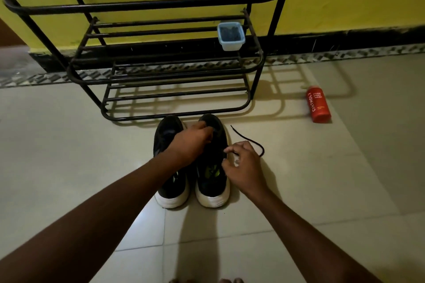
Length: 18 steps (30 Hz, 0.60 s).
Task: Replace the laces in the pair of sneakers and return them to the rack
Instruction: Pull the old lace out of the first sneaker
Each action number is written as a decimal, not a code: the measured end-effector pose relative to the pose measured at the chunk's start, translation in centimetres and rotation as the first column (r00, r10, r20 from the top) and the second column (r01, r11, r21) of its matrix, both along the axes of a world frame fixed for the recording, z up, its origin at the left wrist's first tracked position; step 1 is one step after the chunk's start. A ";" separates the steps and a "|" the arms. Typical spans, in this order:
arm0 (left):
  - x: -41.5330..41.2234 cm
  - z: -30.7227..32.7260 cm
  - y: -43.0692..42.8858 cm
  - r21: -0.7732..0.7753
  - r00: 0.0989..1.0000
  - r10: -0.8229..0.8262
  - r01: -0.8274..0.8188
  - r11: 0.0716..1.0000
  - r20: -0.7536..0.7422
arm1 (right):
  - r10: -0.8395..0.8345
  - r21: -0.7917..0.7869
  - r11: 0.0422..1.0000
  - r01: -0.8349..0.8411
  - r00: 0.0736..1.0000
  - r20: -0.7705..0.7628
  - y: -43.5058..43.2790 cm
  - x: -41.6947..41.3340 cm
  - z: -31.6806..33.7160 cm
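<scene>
Two black sneakers with white soles sit side by side on the tile floor [69,145], toes pointing at the rack [142,62], heels toward the camera. Left sneaker [170,181] and right sneaker [212,181] are nearly touching, just in front of the rack's bottom rail. Left hand [190,145] reaches across the left sneaker to the forefoot of the right one, fingers curled down onto its upper; can't tell what it actually pinches there. Right hand [243,167] sits at the right sneaker's outer edge near the eyelets, thumb and forefinger pinched together on a black lace [248,139]. The lace loops out from that hand onto the floor to the right of the sneaker, free end lying near the toe. Small pale-blue tub [231,35] with dark contents sits on a mid rack shelf, right side. Red bottle [318,104] lies on the floor, well right of the sneakers.
</scene>
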<state>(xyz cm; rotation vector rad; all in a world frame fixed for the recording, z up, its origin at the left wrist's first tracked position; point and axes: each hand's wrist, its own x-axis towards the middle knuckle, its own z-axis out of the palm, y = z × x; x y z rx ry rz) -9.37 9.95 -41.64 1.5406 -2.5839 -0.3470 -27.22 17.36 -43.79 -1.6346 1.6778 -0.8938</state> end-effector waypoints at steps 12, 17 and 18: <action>-0.7 0.2 -0.2 0.344 0.617 0.627 -0.526 0.778 -0.475 | -0.042 -0.024 0.999 0.042 0.998 -0.037 2.3 2.0 -0.8; -0.1 1.3 -1.1 0.445 0.700 0.477 -0.248 0.860 -0.531 | -0.057 -0.018 0.998 0.055 0.995 -0.083 2.5 2.3 -1.1; 0.3 1.6 -1.5 0.340 0.850 0.331 -0.194 0.920 -0.410 | -0.057 -0.017 0.998 0.055 0.994 -0.092 2.4 2.4 -1.1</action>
